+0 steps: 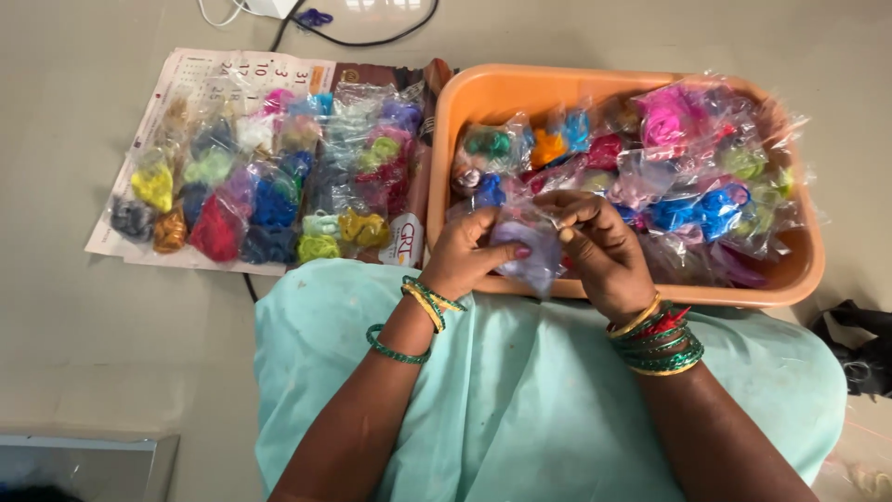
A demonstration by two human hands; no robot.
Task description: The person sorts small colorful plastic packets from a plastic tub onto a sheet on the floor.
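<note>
My left hand [463,256] and my right hand [602,253] both grip one small clear plastic packet [527,253] with pale lilac thread inside, held over the near rim of an orange plastic tub [465,102]. The fingertips of both hands pinch the packet's top edge. The tub holds several clear packets of coloured thread, among them pink [664,116] and blue [697,209] ones. Green and gold bangles ring both wrists.
Several thread packets [269,181] lie in rows on a calendar sheet [200,70] spread on the floor left of the tub. A light green cloth [520,400] covers my lap. Cables [372,37] run at the top, and dark cloth [859,339] sits at the right edge.
</note>
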